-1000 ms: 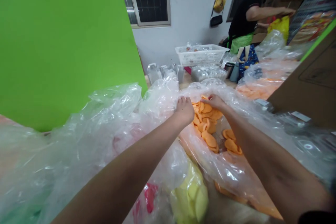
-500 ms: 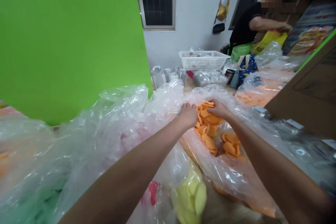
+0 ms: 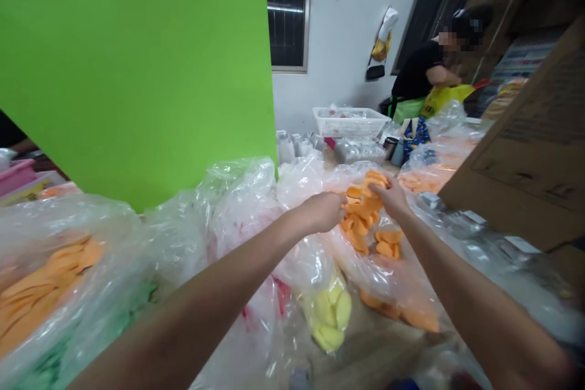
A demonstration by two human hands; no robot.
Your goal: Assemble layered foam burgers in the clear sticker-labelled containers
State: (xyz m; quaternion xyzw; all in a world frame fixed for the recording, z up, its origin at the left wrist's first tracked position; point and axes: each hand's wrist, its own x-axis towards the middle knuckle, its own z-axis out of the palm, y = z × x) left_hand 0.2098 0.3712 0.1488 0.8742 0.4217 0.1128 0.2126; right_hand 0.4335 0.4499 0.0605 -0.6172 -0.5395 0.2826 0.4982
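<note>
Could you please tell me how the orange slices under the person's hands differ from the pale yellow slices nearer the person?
The orange slices are deep orange; the pale yellow slices are far lighter. The orange slices are more numerous and lie in a loose heap, while the pale yellow slices form a small bunch. The right hand touches the orange slices, but no hand touches the pale yellow slices. Both are flat, rounded pieces in clear plastic bags.

Bare left forearm, bare right forearm: slim, smooth. Left hand, right hand: ungloved, fine detail too small to tell.
</note>
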